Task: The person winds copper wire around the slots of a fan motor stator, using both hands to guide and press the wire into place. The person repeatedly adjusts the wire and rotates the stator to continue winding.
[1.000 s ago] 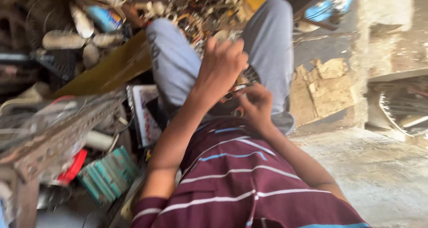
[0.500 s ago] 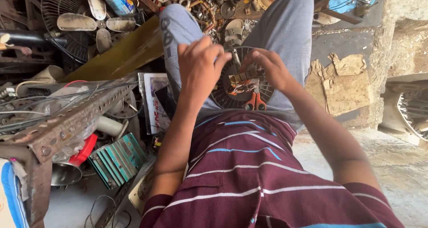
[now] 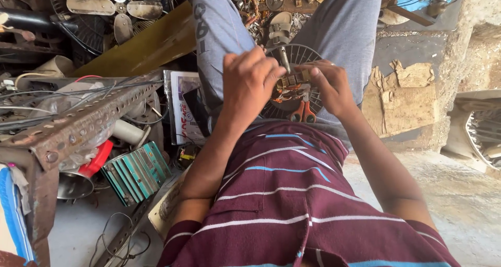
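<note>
Both hands work over the lap: left hand [image 3: 249,84] and right hand [image 3: 327,87] each pinch the small copper-wound motor stator [image 3: 292,85]; its windings seem intact, disassembly apparently barely begun.

Place: repair workshop (cluttered) | Evidence: fan blades [image 3: 99,5], rusty angle iron [image 3: 78,123], scrap parts [image 3: 276,6]

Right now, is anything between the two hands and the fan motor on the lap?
Nothing visible. The left hand and right hand are both already on the fan motor, which sits over a round wire fan guard. Orange-handled pliers lie just below the motor, clear of both hands.
</note>
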